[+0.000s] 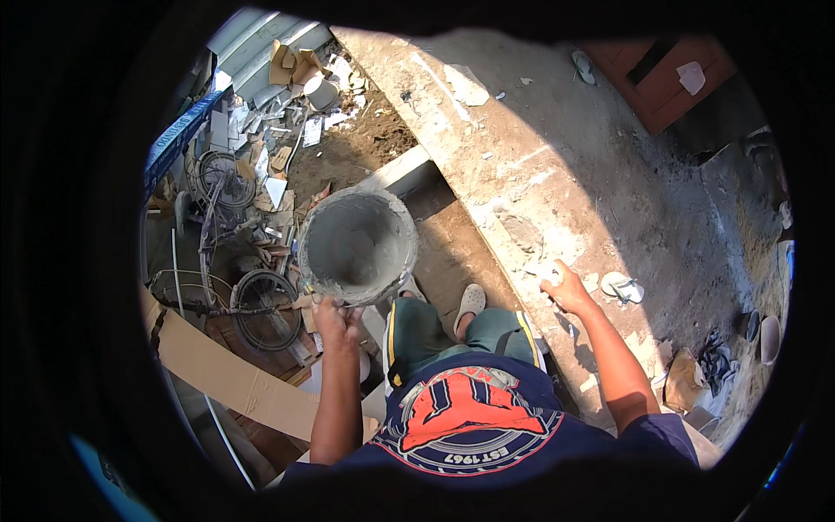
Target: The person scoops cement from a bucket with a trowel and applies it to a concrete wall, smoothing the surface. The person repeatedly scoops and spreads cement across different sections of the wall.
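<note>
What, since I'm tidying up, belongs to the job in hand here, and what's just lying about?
Likely in use:
grey-crusted round bucket, held by the left hand
(whether the right hand holds anything is unclear)

Seemingly lying about:
white open sandal
black, spoked round wheel
white cylindrical container
long, flat brown cardboard strip

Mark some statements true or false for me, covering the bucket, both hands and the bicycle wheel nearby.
1. The left hand holds the cement-coated bucket at its near edge. True.
2. The bucket is full to the brim. False: its bare inside shows well below the rim.
3. The right hand is apart from the bucket. True.
4. A bicycle wheel lies to the left of the left hand. True.
5. The right hand is the one nearer the bicycle wheel. False: the left hand is nearer; the right has a pale flip-flop close by.
</note>
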A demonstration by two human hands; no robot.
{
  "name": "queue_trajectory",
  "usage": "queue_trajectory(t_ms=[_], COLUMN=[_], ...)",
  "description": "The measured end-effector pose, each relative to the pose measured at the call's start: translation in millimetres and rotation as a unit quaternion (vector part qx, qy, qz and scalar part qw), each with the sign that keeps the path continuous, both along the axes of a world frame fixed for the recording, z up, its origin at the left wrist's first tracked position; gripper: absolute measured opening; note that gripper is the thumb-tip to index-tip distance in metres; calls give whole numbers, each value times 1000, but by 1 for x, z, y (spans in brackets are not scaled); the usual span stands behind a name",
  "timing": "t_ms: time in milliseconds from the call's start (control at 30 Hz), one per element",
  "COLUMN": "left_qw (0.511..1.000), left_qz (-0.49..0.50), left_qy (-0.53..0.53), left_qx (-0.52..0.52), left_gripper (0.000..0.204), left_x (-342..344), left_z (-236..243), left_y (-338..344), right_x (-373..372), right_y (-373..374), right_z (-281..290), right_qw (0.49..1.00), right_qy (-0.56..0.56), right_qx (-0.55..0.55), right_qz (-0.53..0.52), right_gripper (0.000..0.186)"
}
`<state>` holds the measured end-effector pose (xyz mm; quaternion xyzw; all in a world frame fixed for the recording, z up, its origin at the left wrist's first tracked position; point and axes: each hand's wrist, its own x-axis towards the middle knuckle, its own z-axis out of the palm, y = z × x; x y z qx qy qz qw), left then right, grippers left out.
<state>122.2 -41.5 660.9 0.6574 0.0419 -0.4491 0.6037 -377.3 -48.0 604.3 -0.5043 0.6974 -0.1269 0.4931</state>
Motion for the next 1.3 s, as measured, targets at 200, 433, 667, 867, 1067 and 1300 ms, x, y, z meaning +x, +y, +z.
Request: queue_trajectory(t_ms=[200,433,667,867,1067,1300], left_qw=[995,976,965,971,986,976], left_qz=[-29,-2,-19,-24,0,-82], left_qy=[-31,49,84,46,51,-56], left_qx=[93,211,246,234,157,194], left_gripper=[29,29,61,42,40,45], left_x=[-24,-42,-25,8,44,60], left_z=[-166,-379,-502,-556,-560,-569], left_y=[-46,-46,-67,-79,-95,-114], right_x=[80,198,302,283,219,240], right_y=[7,-89,-304,-292,-98,-201], right_z=[-109,-270,-514,-660,-648,-632], right_qw=[987,959,994,969,945,986], right_qy=[54,-58,88,226,253,154], right_qx=[128,232,29,75,170,19], right_qz=[-81,-151,-51,-65,-120,-52], right_gripper=[52,29,38,50,46,42])
